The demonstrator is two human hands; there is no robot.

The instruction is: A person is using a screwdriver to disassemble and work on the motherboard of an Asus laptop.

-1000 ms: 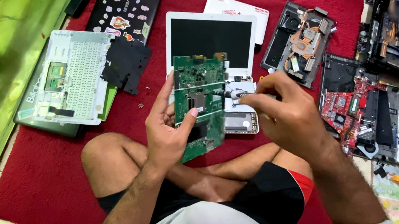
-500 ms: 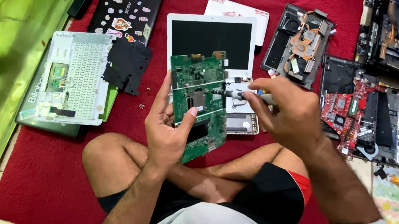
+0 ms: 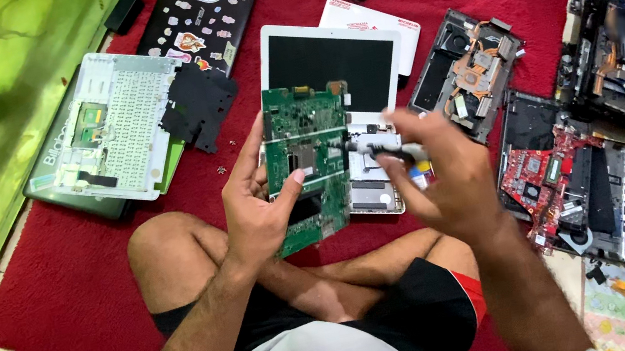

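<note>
We hold the green circuit board upright in our left hand, thumb pressed on its face, fingers curled behind, above the open white laptop near the middle of the red carpet. Its long axis runs toward the carpet's far edge. Our right hand pinches a small screwdriver, tip at the board; better to brace the board and keep the tip square.

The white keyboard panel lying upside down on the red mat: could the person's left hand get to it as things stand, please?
Probably not straight away. The left hand is gripping the green circuit board, so it is not free. The white keyboard panel lies uncovered on that side, on the red mat, with nothing between.
</note>
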